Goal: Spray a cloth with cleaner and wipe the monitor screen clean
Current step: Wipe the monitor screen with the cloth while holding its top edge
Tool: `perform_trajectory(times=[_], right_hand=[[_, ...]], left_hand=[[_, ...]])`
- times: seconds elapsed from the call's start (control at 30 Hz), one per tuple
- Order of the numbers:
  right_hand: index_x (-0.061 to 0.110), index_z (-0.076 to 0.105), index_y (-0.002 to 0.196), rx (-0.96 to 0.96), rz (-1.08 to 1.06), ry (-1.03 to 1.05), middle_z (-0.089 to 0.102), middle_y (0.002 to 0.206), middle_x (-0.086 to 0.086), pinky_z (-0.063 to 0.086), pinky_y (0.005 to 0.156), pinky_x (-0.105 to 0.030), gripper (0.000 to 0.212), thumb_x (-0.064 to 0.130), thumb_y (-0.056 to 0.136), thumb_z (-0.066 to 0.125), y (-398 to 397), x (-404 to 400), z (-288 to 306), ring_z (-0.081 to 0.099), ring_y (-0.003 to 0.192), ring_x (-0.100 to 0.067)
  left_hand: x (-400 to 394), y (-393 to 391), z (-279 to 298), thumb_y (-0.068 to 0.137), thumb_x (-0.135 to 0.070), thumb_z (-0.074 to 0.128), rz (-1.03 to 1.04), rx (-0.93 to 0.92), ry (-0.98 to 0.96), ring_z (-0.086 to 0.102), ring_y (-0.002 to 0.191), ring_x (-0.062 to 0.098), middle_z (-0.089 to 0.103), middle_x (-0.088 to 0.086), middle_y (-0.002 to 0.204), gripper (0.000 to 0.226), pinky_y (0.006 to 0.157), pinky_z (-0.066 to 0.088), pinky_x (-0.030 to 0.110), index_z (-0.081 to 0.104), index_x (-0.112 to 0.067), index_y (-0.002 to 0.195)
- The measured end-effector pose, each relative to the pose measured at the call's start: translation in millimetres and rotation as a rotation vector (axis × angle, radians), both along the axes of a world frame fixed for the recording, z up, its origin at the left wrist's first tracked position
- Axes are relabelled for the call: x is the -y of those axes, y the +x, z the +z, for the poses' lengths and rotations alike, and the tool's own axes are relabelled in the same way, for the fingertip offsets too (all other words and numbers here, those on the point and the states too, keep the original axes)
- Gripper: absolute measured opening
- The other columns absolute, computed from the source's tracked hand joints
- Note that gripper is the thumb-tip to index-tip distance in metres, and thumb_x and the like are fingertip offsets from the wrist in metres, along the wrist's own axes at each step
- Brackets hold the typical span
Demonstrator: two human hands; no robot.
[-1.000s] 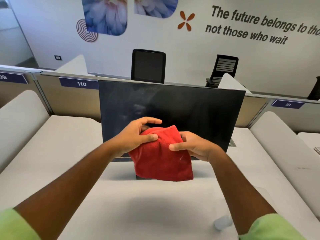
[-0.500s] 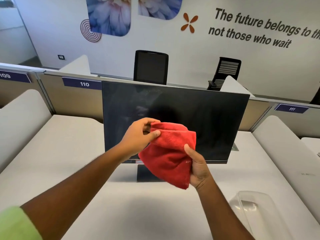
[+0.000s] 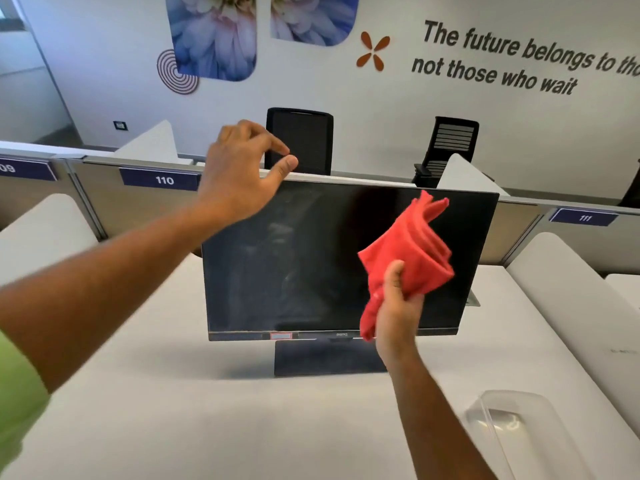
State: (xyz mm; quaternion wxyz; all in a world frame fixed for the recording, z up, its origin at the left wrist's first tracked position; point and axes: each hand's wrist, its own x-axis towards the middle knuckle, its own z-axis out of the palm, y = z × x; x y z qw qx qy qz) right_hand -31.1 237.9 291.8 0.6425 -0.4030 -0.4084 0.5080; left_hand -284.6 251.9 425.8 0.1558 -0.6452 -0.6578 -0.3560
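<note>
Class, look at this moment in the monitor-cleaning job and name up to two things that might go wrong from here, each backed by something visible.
1. The monitor stands on a narrow stand. The left hand is at its top edge but may not grip it yet, so a hard wipe might tip it.
2. The right hand pinches the red cloth bunched in folds; a crumpled wad might smear the hazy marks rather than lift them.

Red folded cloth (image 3: 412,251) before the dark, smudged monitor screen (image 3: 294,258) — upright on desk.
</note>
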Motion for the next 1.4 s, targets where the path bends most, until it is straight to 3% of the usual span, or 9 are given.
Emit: perform_trajectory(times=[0.07, 0.1, 0.17, 0.27, 0.37, 0.6, 0.83, 1.17, 1.4], right_hand=[[0.026, 0.062, 0.139, 0.330, -0.037, 0.205, 0.071, 0.129, -0.009, 0.055, 0.099, -0.054, 0.075, 0.077, 0.084, 0.068, -21, -19, -19, 0.066, 0.123, -0.031], [0.017, 0.044, 0.158, 0.575, -0.038, 0.304, 0.047, 0.162, -0.011, 0.035, 0.121, -0.061, 0.083, 0.067, 0.094, 0.063, -29, -32, -33, 0.038, 0.153, -0.035], [0.023, 0.019, 0.169, 1.073, -0.150, 0.478, 0.010, 0.177, -0.007, 0.009, 0.130, -0.063, 0.085, 0.059, 0.101, 0.055, -38, -50, -53, -0.001, 0.164, -0.034], [0.038, 0.035, 0.163, 1.363, -0.322, 0.627, 0.016, 0.176, -0.011, 0.013, 0.127, -0.068, 0.077, 0.067, 0.095, 0.059, -37, -52, -56, 0.005, 0.162, -0.041], [0.033, 0.045, 0.159, 1.404, -0.424, 0.654, 0.024, 0.173, -0.014, 0.016, 0.124, -0.070, 0.079, 0.072, 0.092, 0.060, -33, -68, -56, 0.012, 0.161, -0.044], [0.010, 0.029, 0.165, 1.247, -0.543, 0.573, 0.017, 0.174, -0.020, 0.016, 0.127, -0.065, 0.079, 0.060, 0.105, 0.041, -54, -108, -26, 0.009, 0.163, -0.039], [0.031, 0.036, 0.162, 1.337, -0.447, 0.757, 0.019, 0.173, -0.014, 0.014, 0.126, -0.067, 0.062, 0.053, 0.106, 0.049, -108, -88, -19, 0.014, 0.162, -0.038], [0.020, 0.039, 0.162, 1.454, -0.256, 0.976, 0.027, 0.173, -0.007, 0.020, 0.126, -0.065, 0.065, 0.045, 0.104, 0.058, -76, -75, -61, 0.018, 0.162, -0.032], [0.024, 0.018, 0.168, 1.337, -0.456, 0.574, 0.013, 0.176, -0.013, 0.010, 0.128, -0.066, 0.077, 0.050, 0.103, 0.048, -2, -95, -80, 0.007, 0.164, -0.033]], left_hand=[[-16, -17, 5, 0.098, -0.063, 0.041, 0.060, -0.099, -0.184, 0.048, 0.124, 0.030, 0.058, 0.008, 0.132, 0.050, 0.100, 0.040, 0.047, 0.066, -0.029, 0.123], [-22, -24, 4, 0.098, -0.066, 0.034, 0.081, -0.117, -0.273, 0.051, 0.122, 0.032, 0.060, 0.009, 0.132, 0.056, 0.098, 0.042, 0.050, 0.066, -0.028, 0.125], [-26, -32, -4, 0.095, -0.072, 0.019, 0.080, -0.121, -0.390, 0.060, 0.103, 0.032, 0.067, 0.010, 0.114, 0.072, 0.089, 0.048, 0.049, 0.070, -0.026, 0.118], [-29, -41, -25, 0.094, -0.074, 0.006, 0.064, -0.195, -0.335, 0.059, 0.075, 0.024, 0.068, 0.004, 0.083, 0.085, 0.073, 0.050, 0.040, 0.074, -0.024, 0.095], [-30, -46, -35, 0.098, -0.069, 0.011, 0.089, -0.217, -0.236, 0.055, 0.066, 0.022, 0.065, 0.003, 0.069, 0.079, 0.071, 0.046, 0.039, 0.075, -0.023, 0.089], [-41, -52, -44, 0.105, -0.055, 0.026, 0.103, -0.215, -0.158, 0.048, 0.073, 0.020, 0.060, -0.001, 0.069, 0.060, 0.091, 0.037, 0.043, 0.075, -0.024, 0.093], [-45, -64, -49, 0.104, -0.057, 0.021, 0.125, -0.205, -0.192, 0.061, 0.094, 0.027, 0.070, 0.002, 0.084, 0.060, 0.105, 0.031, 0.045, 0.073, -0.027, 0.110], [-47, -67, -46, 0.105, -0.054, 0.022, 0.081, -0.191, -0.229, 0.063, 0.105, 0.031, 0.074, 0.008, 0.093, 0.058, 0.112, 0.029, 0.045, 0.073, -0.026, 0.112], [-46, -55, -43, 0.101, -0.059, 0.016, 0.078, -0.227, -0.219, 0.062, 0.100, 0.025, 0.073, 0.004, 0.097, 0.067, 0.112, 0.028, 0.044, 0.072, -0.026, 0.118]])
